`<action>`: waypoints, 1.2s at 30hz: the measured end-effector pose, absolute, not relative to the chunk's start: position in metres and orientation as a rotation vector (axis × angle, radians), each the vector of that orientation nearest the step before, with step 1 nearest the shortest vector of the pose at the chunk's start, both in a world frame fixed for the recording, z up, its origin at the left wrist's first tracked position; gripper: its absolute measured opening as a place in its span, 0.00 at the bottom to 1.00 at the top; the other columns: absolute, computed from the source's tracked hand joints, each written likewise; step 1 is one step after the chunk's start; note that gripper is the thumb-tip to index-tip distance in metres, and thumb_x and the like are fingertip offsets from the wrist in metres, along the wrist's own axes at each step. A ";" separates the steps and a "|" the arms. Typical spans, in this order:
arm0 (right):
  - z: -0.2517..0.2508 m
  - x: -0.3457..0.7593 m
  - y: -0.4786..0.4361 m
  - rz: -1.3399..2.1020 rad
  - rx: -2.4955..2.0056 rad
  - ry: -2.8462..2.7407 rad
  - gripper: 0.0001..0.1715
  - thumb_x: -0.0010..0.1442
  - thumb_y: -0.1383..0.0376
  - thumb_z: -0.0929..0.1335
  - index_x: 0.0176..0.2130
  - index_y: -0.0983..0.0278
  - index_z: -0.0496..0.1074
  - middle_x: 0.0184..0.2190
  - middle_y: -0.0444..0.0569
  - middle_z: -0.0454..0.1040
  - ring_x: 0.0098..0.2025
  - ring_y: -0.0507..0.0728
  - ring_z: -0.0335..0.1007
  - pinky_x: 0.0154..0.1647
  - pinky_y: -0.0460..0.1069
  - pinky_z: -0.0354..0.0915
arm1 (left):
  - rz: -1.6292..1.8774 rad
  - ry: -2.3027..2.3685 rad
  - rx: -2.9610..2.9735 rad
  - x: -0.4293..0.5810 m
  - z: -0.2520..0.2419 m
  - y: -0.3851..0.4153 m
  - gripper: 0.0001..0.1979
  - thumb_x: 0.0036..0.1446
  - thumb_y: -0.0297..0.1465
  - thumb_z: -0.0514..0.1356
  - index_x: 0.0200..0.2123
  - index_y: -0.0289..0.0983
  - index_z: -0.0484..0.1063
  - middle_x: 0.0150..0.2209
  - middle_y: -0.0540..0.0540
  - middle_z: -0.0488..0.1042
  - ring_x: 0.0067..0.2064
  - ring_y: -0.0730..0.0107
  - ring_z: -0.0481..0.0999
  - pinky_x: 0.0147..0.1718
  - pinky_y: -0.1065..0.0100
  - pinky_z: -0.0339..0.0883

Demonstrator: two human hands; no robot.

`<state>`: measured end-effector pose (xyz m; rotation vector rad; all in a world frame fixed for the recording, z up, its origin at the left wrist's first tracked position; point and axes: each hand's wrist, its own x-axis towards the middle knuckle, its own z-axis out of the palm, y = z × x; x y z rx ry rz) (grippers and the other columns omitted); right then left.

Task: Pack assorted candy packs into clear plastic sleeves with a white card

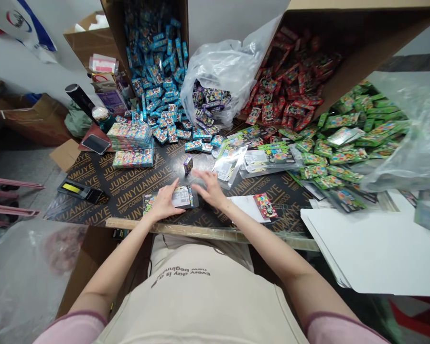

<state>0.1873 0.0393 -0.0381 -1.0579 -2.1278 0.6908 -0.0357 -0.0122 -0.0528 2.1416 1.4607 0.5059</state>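
In front of me lies a flat printed packet (183, 197) with a clear plastic edge and a barcode panel facing up. My left hand (163, 201) grips its left part, thumb along the near edge and index finger on the far side. My right hand (210, 188) hovers by the packet's right end, its fingers apart and holding nothing. Just beyond both hands a small purple box (188, 165) stands upright on the table. To the right of my right hand are a white sheet (246, 206) and a red printed box (265, 205).
Blue boxes (165, 102), a plastic bag of purple boxes (211, 100), red boxes (286, 91) and green boxes (358, 124) line the back. Stacked packs (132, 143), a phone (96, 144) and a tape dispenser (82, 190) sit left. White sheets (376, 253) overhang at right.
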 end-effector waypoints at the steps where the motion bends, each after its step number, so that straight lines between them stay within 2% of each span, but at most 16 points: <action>1: -0.037 0.184 0.056 0.642 -1.130 -2.054 0.32 0.61 0.58 0.66 0.62 0.61 0.60 0.59 0.57 0.67 0.60 0.66 0.60 0.59 0.63 0.51 | 0.468 1.458 2.169 -0.034 -0.055 -0.013 0.58 0.39 0.37 0.71 0.69 0.39 0.43 0.56 0.38 0.68 0.56 0.49 0.67 0.56 0.52 0.56; 3: -0.038 0.178 0.090 0.668 -1.186 -1.984 0.37 0.55 0.60 0.69 0.62 0.62 0.61 0.63 0.58 0.61 0.64 0.68 0.53 0.59 0.64 0.51 | 0.373 1.444 2.236 -0.031 -0.059 -0.014 0.56 0.37 0.38 0.72 0.67 0.39 0.49 0.56 0.37 0.68 0.56 0.48 0.66 0.56 0.51 0.56; 5: -0.041 0.171 0.119 0.903 -1.137 -1.941 0.38 0.50 0.61 0.72 0.59 0.65 0.64 0.60 0.59 0.65 0.62 0.67 0.58 0.57 0.63 0.56 | 0.309 1.443 2.275 -0.027 -0.060 -0.013 0.52 0.36 0.39 0.73 0.64 0.39 0.57 0.55 0.37 0.68 0.57 0.47 0.66 0.58 0.48 0.52; 8: -0.049 0.160 0.132 1.245 -1.053 -1.811 0.24 0.50 0.58 0.71 0.45 0.66 0.72 0.40 0.54 0.77 0.43 0.60 0.73 0.44 0.55 0.67 | 0.479 1.551 2.132 -0.021 -0.056 -0.009 0.44 0.36 0.44 0.73 0.58 0.39 0.67 0.53 0.37 0.70 0.56 0.48 0.66 0.59 0.47 0.51; 10: -0.051 0.155 0.120 1.394 -1.016 -1.699 0.21 0.50 0.53 0.71 0.39 0.65 0.72 0.30 0.48 0.77 0.32 0.56 0.73 0.35 0.51 0.69 | 0.773 1.625 1.831 -0.018 -0.052 -0.003 0.35 0.41 0.47 0.70 0.52 0.38 0.72 0.49 0.39 0.73 0.52 0.52 0.70 0.55 0.52 0.58; 12: -0.049 0.157 0.098 1.496 -0.972 -1.633 0.24 0.50 0.50 0.71 0.41 0.63 0.71 0.28 0.46 0.76 0.28 0.55 0.72 0.31 0.50 0.69 | 0.985 1.560 1.438 -0.014 -0.047 0.004 0.27 0.47 0.50 0.65 0.42 0.35 0.77 0.39 0.42 0.77 0.42 0.59 0.74 0.45 0.60 0.65; 15: -0.035 0.171 0.064 1.326 -0.935 -1.765 0.36 0.50 0.49 0.72 0.53 0.61 0.68 0.43 0.52 0.76 0.43 0.59 0.74 0.44 0.55 0.70 | 1.029 1.355 0.996 -0.006 -0.042 0.011 0.25 0.45 0.52 0.64 0.26 0.33 0.76 0.25 0.47 0.74 0.28 0.70 0.71 0.31 0.69 0.64; 17: -0.023 0.183 0.046 1.084 -0.877 -1.972 0.47 0.46 0.50 0.75 0.61 0.59 0.61 0.58 0.56 0.67 0.59 0.64 0.63 0.57 0.60 0.61 | 1.018 1.285 0.872 0.001 -0.039 0.012 0.23 0.41 0.50 0.67 0.22 0.33 0.75 0.22 0.49 0.72 0.25 0.72 0.68 0.28 0.70 0.62; 19: -0.015 0.195 0.035 0.909 -0.826 -2.163 0.50 0.45 0.54 0.76 0.62 0.58 0.59 0.62 0.55 0.62 0.64 0.66 0.56 0.63 0.62 0.53 | 0.967 1.242 0.875 0.006 -0.036 0.010 0.23 0.41 0.50 0.68 0.23 0.33 0.76 0.23 0.48 0.74 0.26 0.71 0.70 0.29 0.69 0.63; 21: -0.012 0.205 0.028 0.796 -0.875 -2.226 0.44 0.46 0.58 0.74 0.60 0.58 0.61 0.58 0.54 0.67 0.61 0.66 0.60 0.61 0.62 0.53 | 0.889 1.221 1.007 0.005 -0.034 0.005 0.25 0.45 0.52 0.65 0.29 0.33 0.78 0.28 0.44 0.77 0.31 0.65 0.73 0.34 0.66 0.66; 23: -0.017 0.215 0.023 0.707 -1.008 -2.188 0.41 0.46 0.61 0.73 0.58 0.58 0.63 0.54 0.53 0.70 0.57 0.66 0.63 0.59 0.61 0.54 | 0.816 1.260 1.315 -0.003 -0.035 -0.001 0.29 0.45 0.52 0.65 0.42 0.34 0.78 0.42 0.40 0.78 0.44 0.56 0.75 0.46 0.58 0.66; 26: -0.034 0.228 0.017 0.674 -1.181 -2.132 0.40 0.43 0.64 0.72 0.57 0.60 0.63 0.54 0.54 0.70 0.57 0.68 0.63 0.59 0.63 0.53 | 0.596 1.367 1.886 -0.022 -0.040 -0.012 0.50 0.31 0.46 0.74 0.60 0.40 0.66 0.60 0.36 0.66 0.62 0.44 0.62 0.62 0.46 0.47; 28: -0.047 0.233 0.012 0.757 -1.214 -2.105 0.42 0.42 0.65 0.72 0.57 0.61 0.63 0.54 0.56 0.69 0.58 0.68 0.63 0.59 0.63 0.53 | 0.404 1.396 2.088 -0.032 -0.044 -0.017 0.57 0.27 0.42 0.76 0.64 0.41 0.59 0.61 0.34 0.63 0.63 0.42 0.59 0.63 0.41 0.39; 30: -0.054 0.235 0.006 0.881 -1.184 -2.040 0.43 0.42 0.65 0.72 0.57 0.62 0.61 0.56 0.57 0.67 0.59 0.68 0.62 0.60 0.63 0.54 | 0.375 1.420 2.114 -0.034 -0.045 -0.020 0.57 0.29 0.42 0.75 0.64 0.41 0.58 0.59 0.35 0.65 0.62 0.44 0.61 0.63 0.40 0.38; 33: -0.048 0.231 -0.002 1.076 -1.019 -1.938 0.45 0.44 0.66 0.72 0.59 0.61 0.58 0.58 0.56 0.64 0.60 0.64 0.62 0.63 0.61 0.55 | 0.635 1.451 1.860 -0.025 -0.037 -0.018 0.47 0.37 0.44 0.73 0.61 0.39 0.63 0.56 0.36 0.68 0.59 0.48 0.65 0.62 0.44 0.48; 36: -0.029 0.226 -0.002 1.330 -0.696 -2.007 0.44 0.46 0.66 0.72 0.60 0.60 0.58 0.59 0.54 0.64 0.61 0.61 0.61 0.64 0.58 0.54 | 0.700 1.246 1.302 -0.011 -0.022 -0.013 0.38 0.44 0.42 0.69 0.57 0.35 0.66 0.45 0.39 0.76 0.46 0.56 0.76 0.48 0.55 0.69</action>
